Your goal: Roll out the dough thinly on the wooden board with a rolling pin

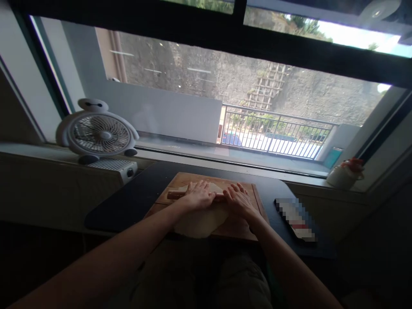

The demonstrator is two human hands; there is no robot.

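A wooden rolling pin (175, 195) lies crosswise on a flat, pale sheet of dough (196, 223). The dough is spread over a wooden board (257, 206), with its near edge at the board's front. My left hand (200, 195) rests palm down on the middle of the pin, fingers stretched forward over it. On the pin's right part lies my right hand (240, 198), also palm down with its fingers extended and apart. A short piece of the pin shows between the hands; its right end is hidden under my right hand.
The board is on a dark table (128, 206) by a large window. A phone-like object (294, 219), blurred out, lies right of the board. On the left, a white fan (103, 135) stands on a ledge. A pale jug-like pot (344, 174) is on the right sill.
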